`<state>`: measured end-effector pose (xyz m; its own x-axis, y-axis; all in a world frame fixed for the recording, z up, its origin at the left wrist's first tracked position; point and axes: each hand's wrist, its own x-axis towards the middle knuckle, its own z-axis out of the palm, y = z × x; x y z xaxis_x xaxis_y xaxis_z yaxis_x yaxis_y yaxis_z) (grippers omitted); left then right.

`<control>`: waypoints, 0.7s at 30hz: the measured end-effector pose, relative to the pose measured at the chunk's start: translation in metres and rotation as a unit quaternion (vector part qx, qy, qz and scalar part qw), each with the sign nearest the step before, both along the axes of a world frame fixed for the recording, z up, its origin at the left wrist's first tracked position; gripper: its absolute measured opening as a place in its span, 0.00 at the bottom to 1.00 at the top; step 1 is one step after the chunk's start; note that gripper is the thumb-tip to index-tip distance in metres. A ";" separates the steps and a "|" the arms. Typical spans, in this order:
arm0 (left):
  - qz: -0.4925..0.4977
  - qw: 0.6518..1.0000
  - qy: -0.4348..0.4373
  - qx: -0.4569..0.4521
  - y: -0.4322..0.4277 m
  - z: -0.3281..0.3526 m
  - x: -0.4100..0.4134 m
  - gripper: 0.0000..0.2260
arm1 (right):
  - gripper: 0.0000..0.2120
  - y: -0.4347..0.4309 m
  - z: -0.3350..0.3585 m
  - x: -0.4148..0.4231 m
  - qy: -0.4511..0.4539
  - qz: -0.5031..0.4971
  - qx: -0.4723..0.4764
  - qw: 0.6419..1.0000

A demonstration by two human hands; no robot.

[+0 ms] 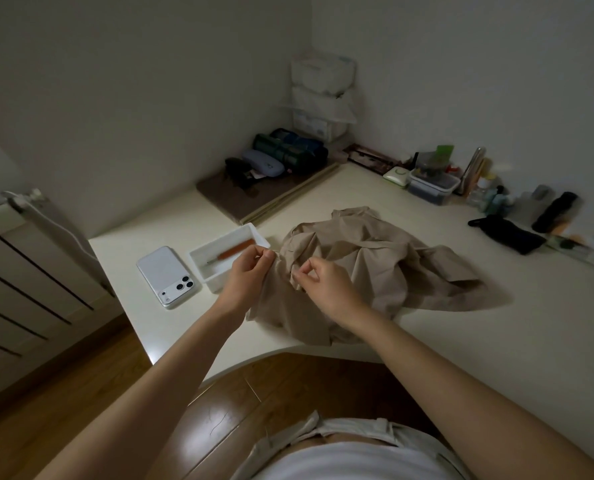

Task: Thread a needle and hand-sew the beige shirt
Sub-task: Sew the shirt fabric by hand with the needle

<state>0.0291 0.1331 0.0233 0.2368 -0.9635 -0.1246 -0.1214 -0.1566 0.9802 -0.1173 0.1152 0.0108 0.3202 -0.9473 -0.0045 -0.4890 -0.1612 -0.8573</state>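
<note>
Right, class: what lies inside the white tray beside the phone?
An orange-handled tool lies in the white tray. The left hand covers its near right corner, so that part is unseen.

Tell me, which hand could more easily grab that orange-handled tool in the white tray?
Left, probably. The left hand sits beside the tray, with the tool just beyond it, though it pinches the shirt. The right hand is farther off, over the shirt, and would have to cross the left.

A crumpled beige shirt [375, 258] is spread on the cream desk [461, 341]. A white tray [215, 268] is set just beside it, and 1 white phone [166, 277] is laid face down near the tray. A brown mat [229, 199] is placed farther back.
</note>
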 end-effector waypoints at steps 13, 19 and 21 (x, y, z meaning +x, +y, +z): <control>-0.026 0.999 -0.032 -0.022 -0.002 -0.001 -0.006 0.08 | 0.13 0.006 -0.010 -0.024 0.054 -0.009 0.031 0.998; -0.003 0.999 -0.020 -0.038 -0.004 0.001 -0.003 0.08 | 0.13 0.012 0.010 -0.013 -0.003 -0.004 -0.104 0.995; -0.002 0.999 -0.019 -0.046 -0.003 0.002 -0.003 0.08 | 0.13 0.011 0.011 -0.007 0.005 0.014 -0.124 0.992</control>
